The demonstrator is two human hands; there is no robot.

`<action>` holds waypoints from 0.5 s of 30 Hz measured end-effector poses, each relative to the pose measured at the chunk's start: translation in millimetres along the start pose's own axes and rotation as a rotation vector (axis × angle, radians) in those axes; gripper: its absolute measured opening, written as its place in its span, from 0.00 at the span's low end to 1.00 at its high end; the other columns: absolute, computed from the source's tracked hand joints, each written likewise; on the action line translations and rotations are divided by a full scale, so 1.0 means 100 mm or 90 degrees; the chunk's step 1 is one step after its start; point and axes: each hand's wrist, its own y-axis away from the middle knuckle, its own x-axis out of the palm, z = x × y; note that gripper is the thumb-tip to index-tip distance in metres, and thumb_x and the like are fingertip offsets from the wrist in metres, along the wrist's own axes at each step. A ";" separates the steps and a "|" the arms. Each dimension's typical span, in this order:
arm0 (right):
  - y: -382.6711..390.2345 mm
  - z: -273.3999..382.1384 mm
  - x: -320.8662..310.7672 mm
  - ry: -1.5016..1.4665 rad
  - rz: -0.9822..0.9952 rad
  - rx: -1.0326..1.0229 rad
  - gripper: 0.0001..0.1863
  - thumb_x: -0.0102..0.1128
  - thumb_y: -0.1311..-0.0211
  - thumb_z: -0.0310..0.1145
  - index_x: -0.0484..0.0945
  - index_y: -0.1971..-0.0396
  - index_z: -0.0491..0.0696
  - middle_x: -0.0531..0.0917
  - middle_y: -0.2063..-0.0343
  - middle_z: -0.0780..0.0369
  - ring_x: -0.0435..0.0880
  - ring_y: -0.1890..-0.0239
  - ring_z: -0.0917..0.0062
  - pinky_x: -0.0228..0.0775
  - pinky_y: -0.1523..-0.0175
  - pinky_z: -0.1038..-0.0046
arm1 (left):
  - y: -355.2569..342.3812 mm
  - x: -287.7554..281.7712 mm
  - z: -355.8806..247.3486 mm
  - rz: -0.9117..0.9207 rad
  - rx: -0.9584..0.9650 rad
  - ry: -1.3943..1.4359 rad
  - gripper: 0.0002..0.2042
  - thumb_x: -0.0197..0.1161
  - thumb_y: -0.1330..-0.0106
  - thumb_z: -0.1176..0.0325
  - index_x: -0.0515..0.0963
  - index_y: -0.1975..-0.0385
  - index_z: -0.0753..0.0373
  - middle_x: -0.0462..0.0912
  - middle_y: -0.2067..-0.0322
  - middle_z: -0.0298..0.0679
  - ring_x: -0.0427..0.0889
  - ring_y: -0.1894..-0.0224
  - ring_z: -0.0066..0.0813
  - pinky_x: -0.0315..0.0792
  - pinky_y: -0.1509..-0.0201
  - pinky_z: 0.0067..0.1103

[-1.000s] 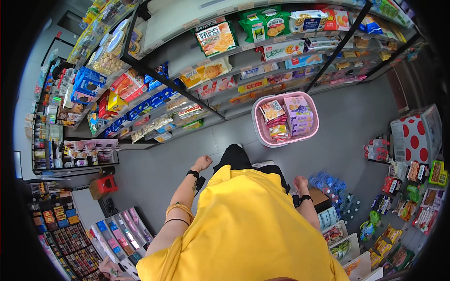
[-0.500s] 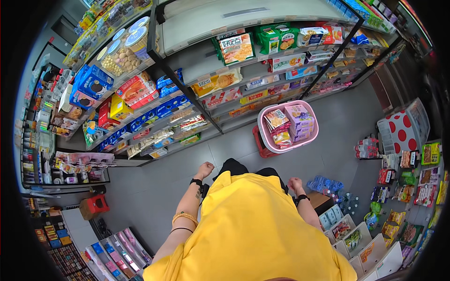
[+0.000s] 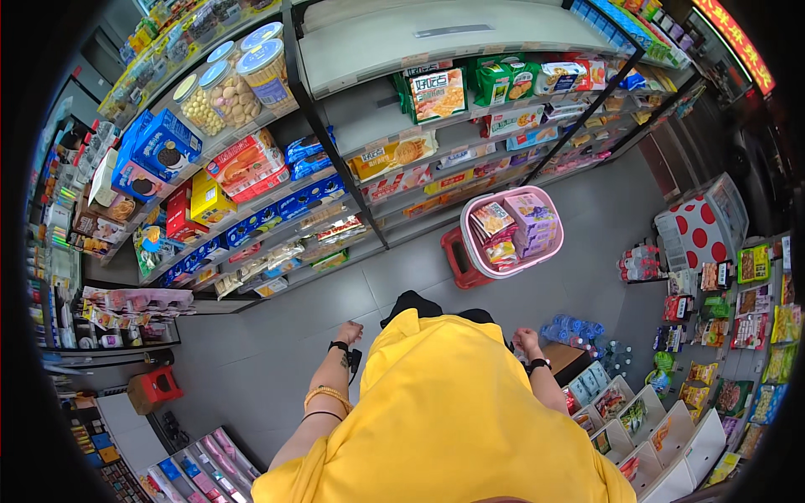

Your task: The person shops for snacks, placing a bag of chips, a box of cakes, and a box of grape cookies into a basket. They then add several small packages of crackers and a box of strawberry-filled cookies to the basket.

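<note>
My left hand (image 3: pixel 349 333) hangs beside my yellow shirt, over the grey floor, its fingers loosely curled with nothing visible in them. On the other side my right hand (image 3: pixel 526 340) hangs with its fingers curled too, and I see nothing held. Neither hand touches any goods. Ahead and to the right, a pink basket (image 3: pixel 500 272) sits on a red stool (image 3: pixel 463 260). In its left part lie red and orange snack packets (image 3: pixel 493 225); on the right stand stacked purple boxes (image 3: pixel 532 220).
A long shelf unit (image 3: pixel 402 126) with packaged biscuits runs across the front. Clear jars (image 3: pixel 264 71) and blue boxes (image 3: pixel 163 151) stand at its left. Right of me are bottled-water packs (image 3: pixel 572 331) and white bins (image 3: pixel 671 436). Another red stool (image 3: pixel 159 388) stands at left.
Both hands have come back slightly toward my body, the left one more. The view has shifted a little, so shelves and basket sit differently. The basket's contents look the same.
</note>
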 end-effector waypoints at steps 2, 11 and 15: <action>0.15 0.02 0.07 -0.020 -0.087 0.012 0.04 0.55 0.46 0.29 0.73 0.70 0.46 0.77 0.81 0.63 0.77 0.83 0.75 0.63 0.84 0.78 | -0.12 0.01 -0.10 0.002 0.027 0.027 0.10 0.59 0.42 0.64 0.78 0.68 0.65 0.81 0.74 0.38 0.81 0.75 0.28 0.72 0.75 0.22; 0.39 -0.01 -0.01 -0.011 -0.094 0.035 0.08 0.55 0.42 0.32 0.73 0.63 0.48 0.79 0.73 0.62 0.79 0.76 0.74 0.71 0.73 0.75 | -0.56 0.16 -0.31 0.011 0.190 0.100 0.09 0.58 0.44 0.68 0.76 0.68 0.68 0.81 0.75 0.40 0.80 0.75 0.28 0.75 0.70 0.22; 0.50 0.03 0.00 -0.010 -0.104 0.040 0.08 0.54 0.42 0.31 0.73 0.63 0.47 0.79 0.75 0.62 0.79 0.76 0.75 0.71 0.73 0.76 | -0.56 0.14 -0.26 0.001 0.145 0.037 0.08 0.58 0.45 0.71 0.77 0.69 0.69 0.81 0.75 0.41 0.80 0.75 0.29 0.75 0.71 0.22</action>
